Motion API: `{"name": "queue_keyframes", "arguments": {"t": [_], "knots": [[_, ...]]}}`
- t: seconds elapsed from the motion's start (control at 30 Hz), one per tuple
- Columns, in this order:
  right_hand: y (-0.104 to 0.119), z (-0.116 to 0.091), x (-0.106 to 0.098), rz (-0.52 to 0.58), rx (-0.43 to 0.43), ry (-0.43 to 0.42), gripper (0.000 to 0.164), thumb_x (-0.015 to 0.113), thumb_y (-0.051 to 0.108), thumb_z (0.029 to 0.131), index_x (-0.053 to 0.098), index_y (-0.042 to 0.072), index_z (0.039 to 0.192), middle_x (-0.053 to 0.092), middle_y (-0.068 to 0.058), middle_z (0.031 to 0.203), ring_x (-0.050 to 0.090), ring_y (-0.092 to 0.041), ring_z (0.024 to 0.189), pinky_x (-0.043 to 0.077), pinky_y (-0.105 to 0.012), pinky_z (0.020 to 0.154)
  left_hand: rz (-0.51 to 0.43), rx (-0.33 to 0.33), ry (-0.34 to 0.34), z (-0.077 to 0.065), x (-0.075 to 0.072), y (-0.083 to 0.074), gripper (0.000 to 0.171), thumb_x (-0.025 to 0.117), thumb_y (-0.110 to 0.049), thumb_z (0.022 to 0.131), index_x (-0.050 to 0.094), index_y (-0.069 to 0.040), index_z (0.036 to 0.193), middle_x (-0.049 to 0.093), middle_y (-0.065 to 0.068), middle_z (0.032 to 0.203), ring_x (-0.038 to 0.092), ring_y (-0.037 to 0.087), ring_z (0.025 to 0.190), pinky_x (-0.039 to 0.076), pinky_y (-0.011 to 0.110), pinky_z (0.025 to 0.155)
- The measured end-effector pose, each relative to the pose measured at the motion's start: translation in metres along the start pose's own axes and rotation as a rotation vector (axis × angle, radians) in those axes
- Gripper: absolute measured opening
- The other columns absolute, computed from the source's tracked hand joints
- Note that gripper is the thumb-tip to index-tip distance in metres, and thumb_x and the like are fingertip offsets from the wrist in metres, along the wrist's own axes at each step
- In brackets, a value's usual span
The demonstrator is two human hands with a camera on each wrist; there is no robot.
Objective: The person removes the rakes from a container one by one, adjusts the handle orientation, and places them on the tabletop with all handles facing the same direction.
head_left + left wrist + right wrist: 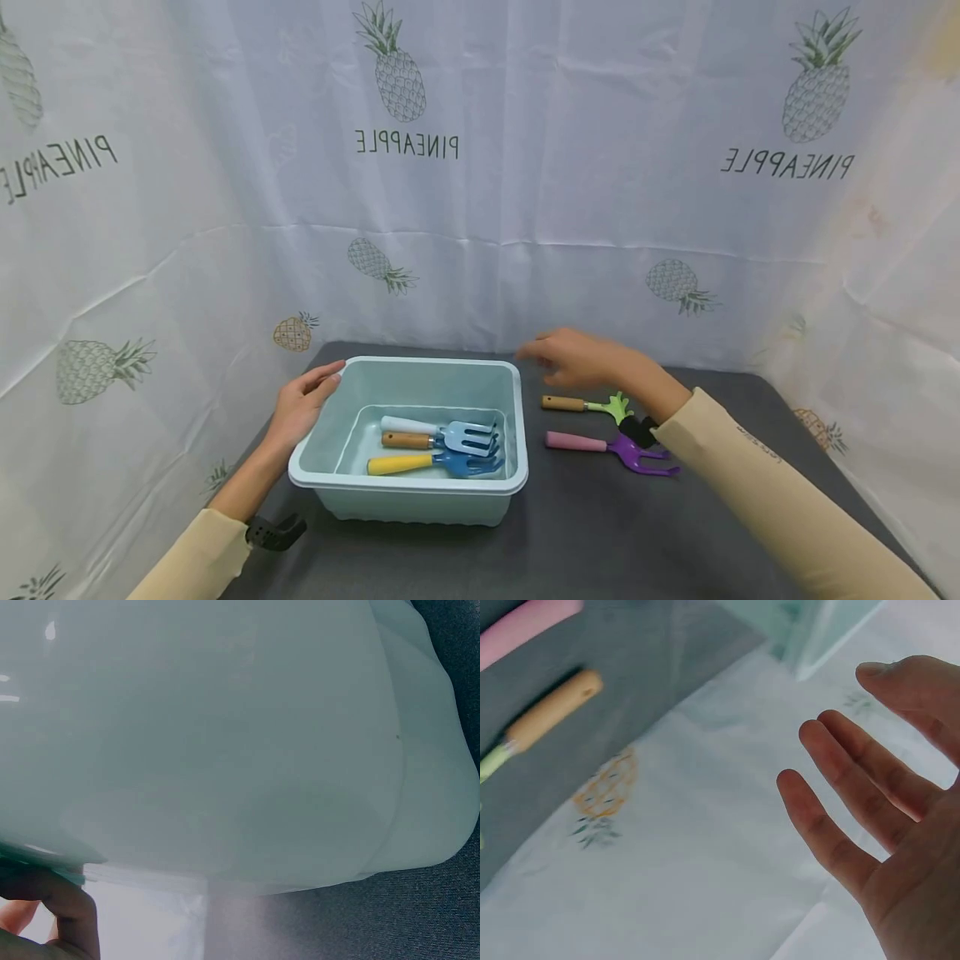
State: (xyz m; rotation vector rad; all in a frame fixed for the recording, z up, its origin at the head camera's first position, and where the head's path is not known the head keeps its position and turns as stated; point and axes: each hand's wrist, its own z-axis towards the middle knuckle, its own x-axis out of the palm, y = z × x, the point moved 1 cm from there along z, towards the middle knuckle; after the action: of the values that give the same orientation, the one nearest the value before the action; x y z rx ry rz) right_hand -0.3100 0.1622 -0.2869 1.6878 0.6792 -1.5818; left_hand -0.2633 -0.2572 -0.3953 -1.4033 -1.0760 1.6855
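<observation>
A pale green plastic basin (420, 504) stands on the dark table. My left hand (300, 408) grips its left rim, and the left wrist view shows curled fingers (75, 915) under the edge beside the basin wall (225, 750). Inside lie a light blue hand fork with a white handle (408, 424), a wooden-handled blue one (407, 440) partly covered by it, and a yellow-handled blue one (401, 464). My right hand (581, 358) hovers empty by the basin's back right corner, its fingers (840, 761) spread and relaxed in the right wrist view.
Right of the basin lie a green hand rake with a wooden handle (564, 403) and a purple hand fork with a pink handle (576, 442), both under the right forearm. A pineapple-print curtain (495, 183) hangs close behind and beside the table (600, 533).
</observation>
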Motion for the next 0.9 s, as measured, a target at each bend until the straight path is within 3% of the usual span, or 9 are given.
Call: {"name": "queue_keyframes", "arguments": {"t": [0.3, 0.6, 0.9], "knots": [[0.033, 0.037, -0.012, 0.026, -0.030, 0.027, 0.042, 0.067, 0.010, 0.096, 0.066, 0.018, 0.137, 0.071, -0.002, 0.113, 0.064, -0.019, 0.101, 0.056, -0.035, 0.089, 0.013, -0.005, -0.009, -0.001, 0.000, -0.002, 0.053, 0.050, -0.043, 0.109, 0.052, -0.014, 0.153, 0.056, 0.017, 0.150, 0.058, 0.022, 0.127, 0.049, 0.011, 0.081], [0.062, 0.080, -0.013, 0.000, -0.100, 0.062, 0.045, 0.070, 0.013, 0.096, 0.063, 0.017, 0.140, 0.070, -0.002, 0.110, 0.063, -0.020, 0.103, 0.054, -0.034, 0.089, -0.002, -0.003, -0.009, 0.001, -0.002, -0.001, 0.052, 0.052, -0.042, 0.108, 0.053, -0.015, 0.152, 0.057, 0.017, 0.150, 0.056, -0.008, 0.101, 0.050, 0.011, 0.081], [0.079, 0.118, 0.008, 0.052, -0.100, 0.093, 0.047, 0.076, 0.022, 0.093, 0.065, 0.020, 0.138, 0.073, -0.003, 0.117, 0.067, -0.017, 0.105, 0.056, -0.032, 0.088, 0.009, 0.010, -0.017, -0.001, -0.003, -0.004, 0.051, 0.052, -0.041, 0.108, 0.053, -0.014, 0.152, 0.057, 0.016, 0.151, 0.056, -0.007, 0.106, 0.048, 0.011, 0.083]]}}
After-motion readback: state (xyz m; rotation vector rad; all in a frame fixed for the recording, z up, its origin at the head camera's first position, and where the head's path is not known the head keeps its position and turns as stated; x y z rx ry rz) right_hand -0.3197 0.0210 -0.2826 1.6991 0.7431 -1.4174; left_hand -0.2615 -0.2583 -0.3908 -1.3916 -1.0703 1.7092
